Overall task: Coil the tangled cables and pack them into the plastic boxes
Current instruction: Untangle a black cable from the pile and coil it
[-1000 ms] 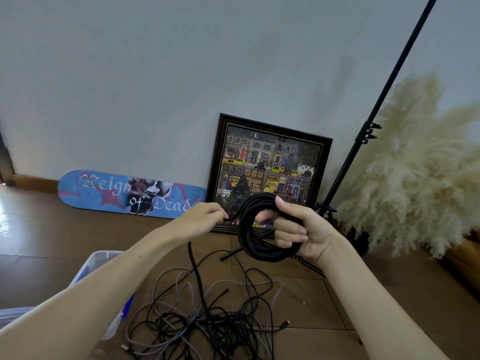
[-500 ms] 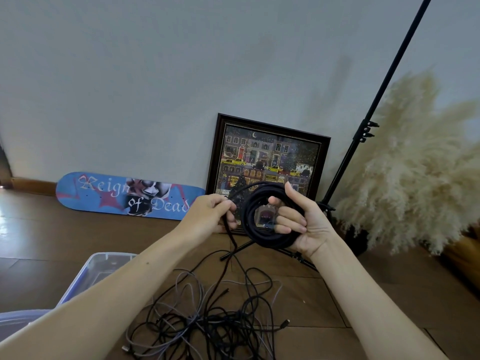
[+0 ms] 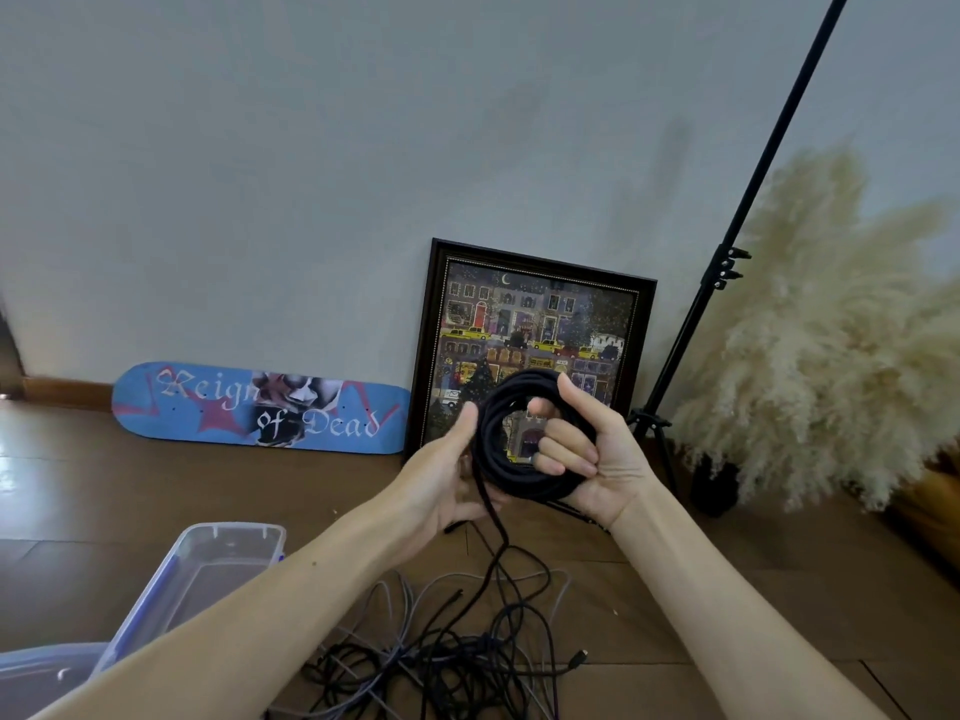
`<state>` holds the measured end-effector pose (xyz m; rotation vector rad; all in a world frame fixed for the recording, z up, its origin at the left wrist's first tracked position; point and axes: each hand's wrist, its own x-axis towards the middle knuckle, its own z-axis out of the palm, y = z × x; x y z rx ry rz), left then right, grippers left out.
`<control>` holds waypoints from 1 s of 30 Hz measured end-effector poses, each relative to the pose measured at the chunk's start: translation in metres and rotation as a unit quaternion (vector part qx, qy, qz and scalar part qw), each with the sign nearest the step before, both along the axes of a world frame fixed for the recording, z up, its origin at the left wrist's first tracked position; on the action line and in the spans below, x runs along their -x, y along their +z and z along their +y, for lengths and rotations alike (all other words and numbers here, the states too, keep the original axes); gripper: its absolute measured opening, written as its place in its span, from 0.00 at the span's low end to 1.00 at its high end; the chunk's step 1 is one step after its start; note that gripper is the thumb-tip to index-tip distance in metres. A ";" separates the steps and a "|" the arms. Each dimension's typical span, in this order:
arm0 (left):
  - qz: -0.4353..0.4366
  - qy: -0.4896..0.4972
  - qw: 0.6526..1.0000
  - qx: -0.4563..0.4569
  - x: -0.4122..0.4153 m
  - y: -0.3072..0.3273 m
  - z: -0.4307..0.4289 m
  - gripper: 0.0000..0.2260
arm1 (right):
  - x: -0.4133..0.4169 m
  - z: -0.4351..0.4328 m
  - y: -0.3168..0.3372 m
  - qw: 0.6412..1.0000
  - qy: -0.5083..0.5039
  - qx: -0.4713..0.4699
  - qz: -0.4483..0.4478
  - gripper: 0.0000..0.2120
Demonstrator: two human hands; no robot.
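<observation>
Black cable coil (image 3: 524,483): held up before you, above the wooden floor (image 3: 156,491).
Your right hand (image 3: 608,459): fingers (image 3: 566,449) curled through the ring, thumb over its top, gripping it.
Your left hand (image 3: 441,475): thumb against the coil's left edge. The loose strand (image 3: 498,532) runs down past the palm, and you cannot tell whether the fingers close on it.
Tangled cables (image 3: 457,662): on the floor below.
Clear plastic box (image 3: 234,528): left of the tangle.

The wooden floor (image 3: 156,501) carries tangled cables (image 3: 457,662) in front, with a clear box (image 3: 218,558) left of them and a second box (image 3: 36,672) nearer. By the wall stand a skateboard (image 3: 208,407), a picture (image 3: 535,324) and a stand (image 3: 649,423).
</observation>
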<state>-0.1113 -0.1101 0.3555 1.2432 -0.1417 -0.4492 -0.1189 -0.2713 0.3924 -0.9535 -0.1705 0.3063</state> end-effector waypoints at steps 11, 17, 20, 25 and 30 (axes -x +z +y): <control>-0.033 0.101 0.994 -0.033 -0.001 -0.007 -0.007 0.05 | 0.001 0.009 -0.006 0.990 0.081 0.066 -0.100 0.12; -0.174 0.114 0.952 -0.223 -0.004 0.010 0.008 0.09 | 0.000 -0.003 -0.007 0.964 0.051 0.248 -0.078 0.14; -0.268 0.089 0.911 -0.302 -0.007 0.012 0.018 0.09 | -0.001 -0.013 -0.008 0.919 0.079 0.380 -0.071 0.35; -0.448 0.001 0.714 -0.539 -0.004 0.005 0.024 0.02 | -0.002 -0.016 -0.007 0.899 0.102 0.421 -0.063 0.55; -0.509 -0.068 0.587 -0.626 -0.001 -0.003 0.013 0.10 | 0.004 0.008 -0.003 0.794 0.168 0.572 -0.117 0.32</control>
